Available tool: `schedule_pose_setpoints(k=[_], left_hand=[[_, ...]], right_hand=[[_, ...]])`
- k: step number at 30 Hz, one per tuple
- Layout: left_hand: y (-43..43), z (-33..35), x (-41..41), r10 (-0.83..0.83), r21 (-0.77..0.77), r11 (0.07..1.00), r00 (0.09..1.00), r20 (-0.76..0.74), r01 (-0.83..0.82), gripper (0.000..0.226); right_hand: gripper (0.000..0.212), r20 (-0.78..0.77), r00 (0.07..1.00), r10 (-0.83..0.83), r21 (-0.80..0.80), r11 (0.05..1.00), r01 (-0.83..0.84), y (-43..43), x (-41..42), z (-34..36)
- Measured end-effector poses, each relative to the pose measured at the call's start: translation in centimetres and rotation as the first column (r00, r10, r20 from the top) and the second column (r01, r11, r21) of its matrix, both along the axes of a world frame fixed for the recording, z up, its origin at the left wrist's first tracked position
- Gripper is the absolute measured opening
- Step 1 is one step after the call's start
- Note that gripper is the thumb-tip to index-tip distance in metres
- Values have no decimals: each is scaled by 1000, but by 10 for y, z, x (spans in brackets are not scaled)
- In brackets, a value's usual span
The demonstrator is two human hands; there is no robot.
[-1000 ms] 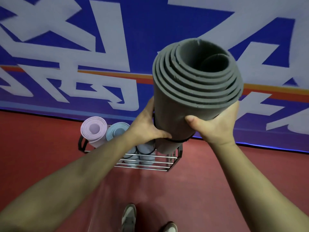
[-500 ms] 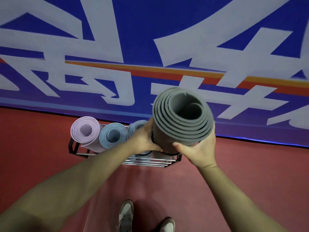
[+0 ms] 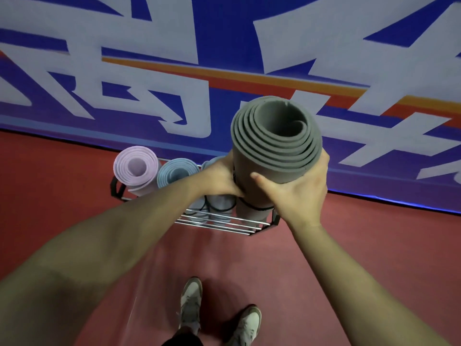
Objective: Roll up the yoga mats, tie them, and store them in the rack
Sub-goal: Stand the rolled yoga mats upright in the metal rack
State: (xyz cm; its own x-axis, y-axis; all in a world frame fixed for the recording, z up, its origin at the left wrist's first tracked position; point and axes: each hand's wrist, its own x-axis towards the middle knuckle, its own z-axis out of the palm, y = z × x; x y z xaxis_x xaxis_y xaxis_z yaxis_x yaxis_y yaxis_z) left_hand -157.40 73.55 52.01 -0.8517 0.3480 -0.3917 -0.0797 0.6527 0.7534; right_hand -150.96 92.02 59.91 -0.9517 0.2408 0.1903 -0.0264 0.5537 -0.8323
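The person holds the rolled grey mat [image 3: 274,146] upright, left hand [image 3: 219,178] and right hand [image 3: 299,193] gripping opposite sides with curled fingers, apparently to steer its tied lower end into the rack's [image 3: 224,224] right end, beside the other rolled mats [image 3: 178,172].

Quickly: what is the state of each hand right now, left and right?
Left hand: closed, gripping the grey rolled mat.
Right hand: closed, gripping the same mat.
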Motion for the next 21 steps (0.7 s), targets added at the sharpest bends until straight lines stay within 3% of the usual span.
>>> schedule_pose_setpoints(k=[5,9,14,21], left_hand=[[11,11,0,64,38,997,996,-60,-62,110],[26,16,4,141,-3,990,981,-136,-143,109],[20,14,-4,104,89,991,993,-53,-99,113],[22,8,9,146,110,984,986,-79,-137,116]], right_hand=[[108,42,996,73,-47,996,-71,29,-20,3],[109,40,992,122,-35,992,-120,47,-39,1],[103,-21,998,64,-112,992,-66,26,-29,-19],[92,3,999,46,-203,978,-45,23,-14,-36]])
